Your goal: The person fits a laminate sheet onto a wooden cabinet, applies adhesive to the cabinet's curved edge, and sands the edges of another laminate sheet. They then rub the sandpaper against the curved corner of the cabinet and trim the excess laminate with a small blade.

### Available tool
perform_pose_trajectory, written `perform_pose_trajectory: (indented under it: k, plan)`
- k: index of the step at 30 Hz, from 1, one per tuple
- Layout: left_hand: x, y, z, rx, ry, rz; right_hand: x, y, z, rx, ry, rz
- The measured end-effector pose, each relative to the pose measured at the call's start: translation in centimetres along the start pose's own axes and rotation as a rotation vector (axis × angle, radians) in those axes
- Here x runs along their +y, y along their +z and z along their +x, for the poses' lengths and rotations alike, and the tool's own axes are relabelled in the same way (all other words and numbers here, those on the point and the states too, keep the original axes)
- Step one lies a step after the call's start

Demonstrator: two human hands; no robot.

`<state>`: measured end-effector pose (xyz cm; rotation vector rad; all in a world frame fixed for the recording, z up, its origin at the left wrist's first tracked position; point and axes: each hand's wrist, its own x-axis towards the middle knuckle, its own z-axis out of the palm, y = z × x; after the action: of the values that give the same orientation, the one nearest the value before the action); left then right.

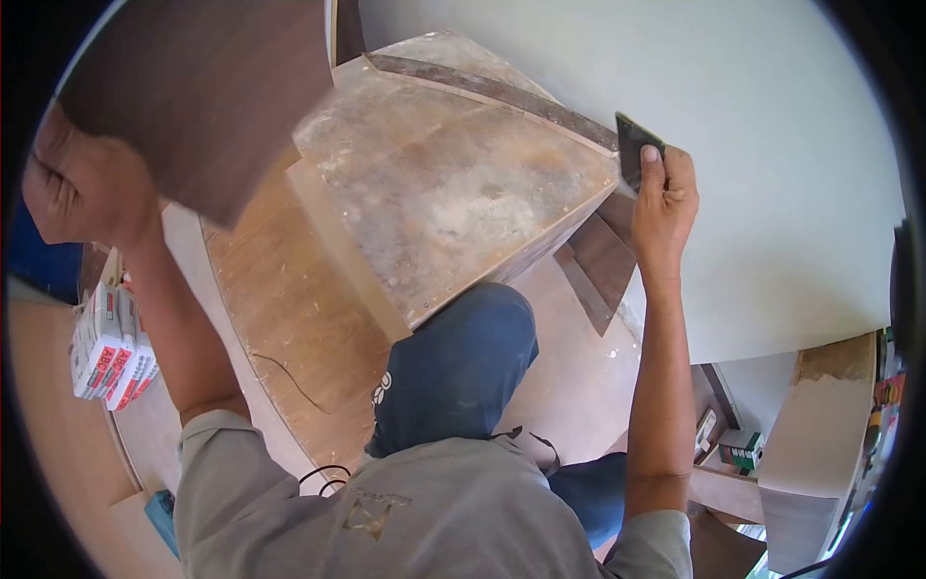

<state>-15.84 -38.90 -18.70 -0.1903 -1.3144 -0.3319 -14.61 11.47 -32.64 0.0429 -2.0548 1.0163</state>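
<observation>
My left hand (101, 188) is closed on the edge of a large brown sheet (207, 92), held up at the upper left. The sheet's lower corner hangs near the left side of a worn wooden box (463, 183). My right hand (666, 198), raised at the right, pinches a small dark flat piece (634, 150) between thumb and fingers. That piece is beside the box's right corner, in front of a pale curved panel (772, 193). Across the back of the box top lies a long narrow dark strip (502, 92).
My bent knee (463, 357) touches the box's front. Brown offcuts (600, 261) lie right of the box. A wooden board (289, 328) with a thin wire is at the left. Stacked white and red packs (111, 347) stand far left; a green box (741, 451) is lower right.
</observation>
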Motion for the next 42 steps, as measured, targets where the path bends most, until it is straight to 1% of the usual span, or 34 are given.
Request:
perform_pose_trajectory:
  k: [1, 2, 3, 4, 5, 6, 7, 8, 9, 10, 11, 13, 14, 16, 17, 18, 19, 20, 22, 24, 25, 27, 28, 30, 31, 33, 34, 35, 37, 39, 41, 42]
  plan:
    - [2.5, 0.6, -0.2, 0.029, -0.018, -0.034, -0.5, 0.2, -0.4, -0.004, 0.000, 0.001]
    - [5.4, 0.2, -1.1, 0.024, -0.021, -0.036, -1.3, 0.4, -1.1, 0.068, -0.048, -0.029]
    - [8.7, -0.9, -2.9, -0.443, 0.227, -0.119, -1.8, 0.3, -1.5, 0.141, -0.103, -0.058]
    - [10.9, -1.4, -5.4, -0.906, 0.476, -0.198, -1.5, 0.3, -1.6, 0.141, -0.106, -0.059]
    - [11.6, -1.4, -10.6, -0.909, 0.314, -0.760, -0.6, 0.8, -1.8, 0.092, -0.206, -0.130]
    - [13.4, -2.2, -13.4, -0.995, 0.462, -0.695, 0.4, 1.3, -2.1, 0.045, -0.305, -0.201]
    - [13.3, -3.0, -15.8, -1.071, 0.434, -0.700, 1.4, 1.6, -2.4, 0.048, -0.302, -0.205]
    - [12.8, -3.3, -17.3, -1.142, 0.404, -0.705, 2.5, 2.1, -2.3, -0.089, -0.277, -0.213]
    - [11.7, -3.5, -17.9, -1.136, 0.406, -0.712, 3.5, 2.5, -2.1, -0.227, -0.249, -0.221]
    - [10.4, -3.9, -18.1, -1.051, 0.288, -0.603, 3.9, 2.9, -1.9, -0.369, -0.217, -0.225]
    - [9.3, -4.3, -18.3, -0.965, 0.174, -0.488, 4.3, 3.5, -1.6, -0.371, -0.217, -0.224]
    - [8.9, -4.5, -14.3, -0.733, -0.016, -0.408, 4.3, 5.3, -1.0, -0.249, -0.271, -0.253]
    - [8.5, -4.6, -13.5, -0.730, -0.012, -0.406, 4.3, 6.2, -0.8, -0.245, -0.273, -0.250]
    - [7.7, -5.0, -12.8, -0.619, -0.187, -0.427, 5.3, 8.0, -0.8, -0.324, -0.467, -0.419]
    - [7.5, -5.3, -13.0, -0.621, -0.189, -0.427, 6.0, 9.0, -1.0, -0.387, -0.443, -0.488]
    - [7.3, -5.9, -13.3, -0.651, -0.125, -0.415, 6.6, 9.9, -1.7, -0.394, -0.444, -0.486]
    - [7.1, -6.3, -13.7, -0.681, -0.060, -0.400, 6.6, 10.9, -2.3, -0.338, -0.460, -0.433]
    - [7.0, -6.5, -14.2, -0.684, -0.061, -0.398, 6.6, 11.9, -2.8, -0.279, -0.474, -0.383]
    - [7.0, -6.8, -15.5, -0.637, -0.203, -0.531, 1.7, 10.9, -3.1, -0.264, -0.522, -0.392]
    - [7.6, -7.2, -16.1, -0.658, -0.176, -0.546, -2.0, 10.3, -4.5, -0.815, -0.075, -0.473]
    - [8.0, -7.2, -16.3, -0.670, -0.149, -0.560, -2.0, 10.8, -5.8, -0.813, -0.072, -0.474]
    - [8.8, -7.0, -16.5, -0.671, -0.130, -0.571, -0.4, 12.3, -8.4, -0.579, -0.226, -0.516]
    - [9.1, -7.0, -16.5, -0.674, -0.111, -0.580, 0.4, 12.8, -8.6, -0.578, -0.227, -0.518]
    - [9.2, -6.8, -17.0, -0.690, -0.080, -0.588, 1.6, 13.7, -8.7, -0.523, -0.107, -0.433]
    - [9.2, -6.6, -16.9, -0.705, -0.046, -0.590, 2.2, 13.5, -8.7, -0.514, -0.107, -0.429]
    - [9.6, -6.1, -15.9, -0.706, 0.008, -0.574, 3.5, 12.1, -7.5, -0.477, -0.151, -0.419]
    - [9.7, -5.9, -15.7, -0.717, 0.045, -0.557, 3.4, 10.7, -7.0, -0.413, -0.089, -0.343]
    - [9.5, -5.8, -15.7, -0.716, 0.041, -0.553, 3.3, 8.7, -7.0, -0.355, -0.022, -0.268]
    - [9.0, -5.2, -15.7, -0.661, 0.036, -0.592, 2.5, 4.0, -7.4, -0.246, 0.154, -0.207]
    - [9.1, -4.2, -14.1, -0.602, 0.043, -0.586, 1.3, -2.0, -8.5, -0.315, 0.218, -0.095]
    - [9.6, -3.7, -11.6, -0.533, 0.048, -0.580, 4.6, -6.5, -12.4, -0.402, 0.350, -0.151]
    - [10.2, -3.3, -10.3, -0.500, 0.098, -0.610, 7.6, -8.4, -15.2, -0.595, 0.360, -0.334]
